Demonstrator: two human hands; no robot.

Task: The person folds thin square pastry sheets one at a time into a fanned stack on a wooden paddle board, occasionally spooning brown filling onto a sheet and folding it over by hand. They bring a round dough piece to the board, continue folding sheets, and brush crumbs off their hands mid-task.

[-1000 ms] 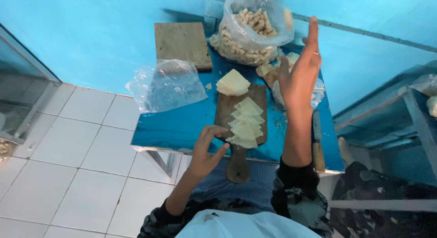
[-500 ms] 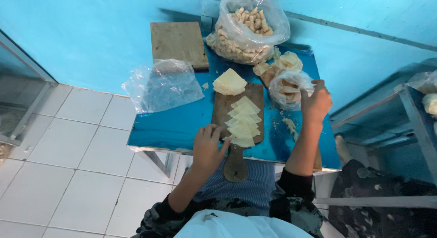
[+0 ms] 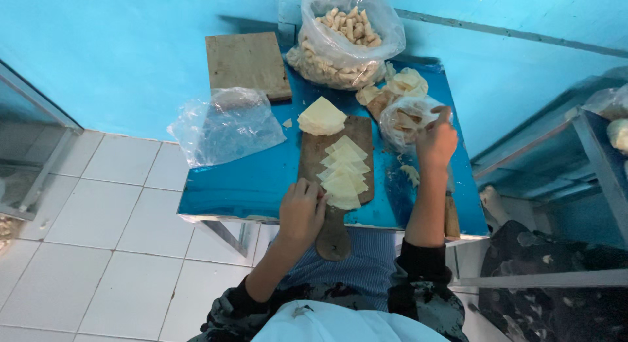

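Observation:
A wooden paddle board lies on the blue table, carrying a row of overlapping pale yellow triangular wrappers and a stack of the same at its far end. My left hand rests on the board's near left edge, fingers touching the nearest wrapper. My right hand reaches into a small clear plastic bag of pale filling pieces at the right of the board; what the fingers hold is hidden.
A large clear bag of finished rolled pieces stands at the table's back. A square wooden board and a crumpled empty plastic bag lie at the left. White floor tiles spread left; a metal shelf stands right.
My right hand came down from raised high in the air to the small bag on the table. My left hand moved slightly onto the board's edge.

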